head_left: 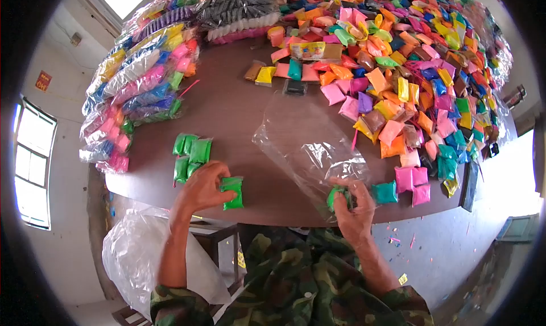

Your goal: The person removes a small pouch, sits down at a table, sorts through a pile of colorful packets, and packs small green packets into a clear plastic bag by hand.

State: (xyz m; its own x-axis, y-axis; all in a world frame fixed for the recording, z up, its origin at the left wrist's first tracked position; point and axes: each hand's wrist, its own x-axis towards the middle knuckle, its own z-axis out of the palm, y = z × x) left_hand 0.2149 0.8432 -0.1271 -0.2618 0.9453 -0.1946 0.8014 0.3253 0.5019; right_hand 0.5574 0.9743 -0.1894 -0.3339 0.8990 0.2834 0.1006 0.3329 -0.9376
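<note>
My left hand (200, 188) is closed at the near table edge, thumb and fingers pinching the left side of a small bright green packet (234, 195). Just beyond it lies a group of several green packets (199, 151). My right hand (355, 205) is closed around another green packet (332, 198), partly covered by my fingers. A long, clear plastic bag (310, 150) lies flat on the table, its near end at my right hand. Whether those fingers also grip the bag, I cannot tell. A teal packet (385, 193) and several pink packets (404, 179) lie to the right.
A large heap of loose coloured packets (392, 98) covers the right and back of the brown table (227, 110). Filled clear bags of packets (142, 81) are stacked at the left. A big translucent bag (136, 252) stands below the table, beside a wooden stool (219, 235).
</note>
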